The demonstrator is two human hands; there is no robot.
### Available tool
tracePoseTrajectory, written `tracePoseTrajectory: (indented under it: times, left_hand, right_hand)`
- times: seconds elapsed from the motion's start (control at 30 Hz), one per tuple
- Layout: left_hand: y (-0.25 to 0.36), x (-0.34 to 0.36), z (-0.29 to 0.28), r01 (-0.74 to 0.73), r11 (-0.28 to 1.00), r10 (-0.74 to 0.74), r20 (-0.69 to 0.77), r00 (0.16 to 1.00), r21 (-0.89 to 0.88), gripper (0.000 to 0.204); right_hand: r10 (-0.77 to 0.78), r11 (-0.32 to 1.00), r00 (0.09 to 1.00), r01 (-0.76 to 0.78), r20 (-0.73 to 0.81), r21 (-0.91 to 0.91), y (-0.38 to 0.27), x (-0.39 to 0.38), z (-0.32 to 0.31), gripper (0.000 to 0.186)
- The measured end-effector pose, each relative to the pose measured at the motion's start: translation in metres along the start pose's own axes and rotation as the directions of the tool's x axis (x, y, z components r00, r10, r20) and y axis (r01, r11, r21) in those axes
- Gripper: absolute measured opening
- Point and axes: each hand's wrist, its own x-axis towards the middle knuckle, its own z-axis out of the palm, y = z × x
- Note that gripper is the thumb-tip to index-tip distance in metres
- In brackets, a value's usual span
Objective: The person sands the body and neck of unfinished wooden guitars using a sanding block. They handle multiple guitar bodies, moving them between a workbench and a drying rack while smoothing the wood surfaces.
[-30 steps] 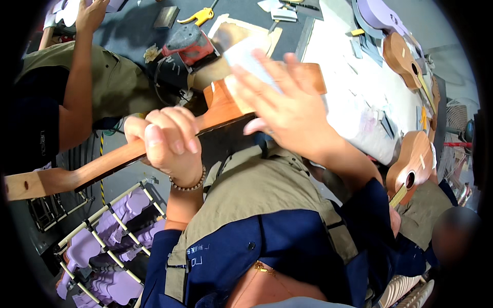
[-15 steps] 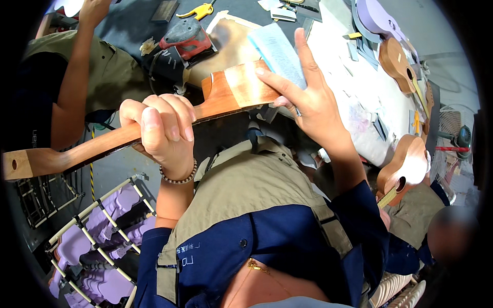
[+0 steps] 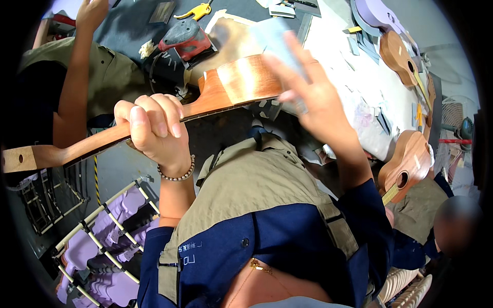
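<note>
My left hand [image 3: 156,128] is wrapped round the neck of a wooden ukulele [image 3: 228,82], which I hold across in front of me with its headstock at the far left. The ukulele's brown side and back catch the light, and its body end lies by my right hand [image 3: 321,100]. That hand is smeared by motion, its fingers stretched over a light-blue folded sheet of sandpaper [image 3: 275,38] at the end of the body. Whether the sheet touches the wood at this instant I cannot tell.
A red and grey power sander [image 3: 187,40] and a yellow air gun [image 3: 194,11] lie on the dark bench. More ukuleles [image 3: 405,159] are at the right, near another person. A rack with lilac bodies [image 3: 97,246] stands lower left. Another person's arm [image 3: 74,77] is at upper left.
The ukulele and my left hand have shifted slightly left. My right hand has moved a little right with the sandpaper, and is now blurred.
</note>
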Motion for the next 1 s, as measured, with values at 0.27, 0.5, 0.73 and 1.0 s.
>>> tracePoseTrajectory:
  times: [0.27, 0.5, 0.73, 1.0]
  left_hand:
    - [0.001, -0.015, -0.019, -0.037, 0.991, 0.016, -0.16, 0.987, -0.128, 0.023]
    - [0.007, -0.041, -0.057, -0.051, 0.976, 0.014, -0.173, 0.985, -0.213, 0.021]
    - [0.004, -0.049, -0.081, -0.009, 0.955, -0.059, -0.218, 0.974, -0.295, 0.018]
    - [-0.049, -0.076, -0.123, 0.269, 0.938, -0.323, -0.831, 0.452, -0.219, 0.021]
  right_hand:
    - [0.177, 0.968, 0.98, -0.156, -0.093, 0.196, 0.012, -0.014, 0.067, 0.071]
    - [0.261, 0.869, 0.965, -0.235, -0.001, -0.436, 0.054, -0.035, 0.04, 0.075]
    - [0.135, 0.944, 0.983, -0.089, 0.125, -0.319, 0.009, -0.027, 0.059, 0.082]
    - [-0.087, 0.953, 0.958, 0.16, 0.275, -0.256, -0.012, -0.007, 0.072, 0.071]
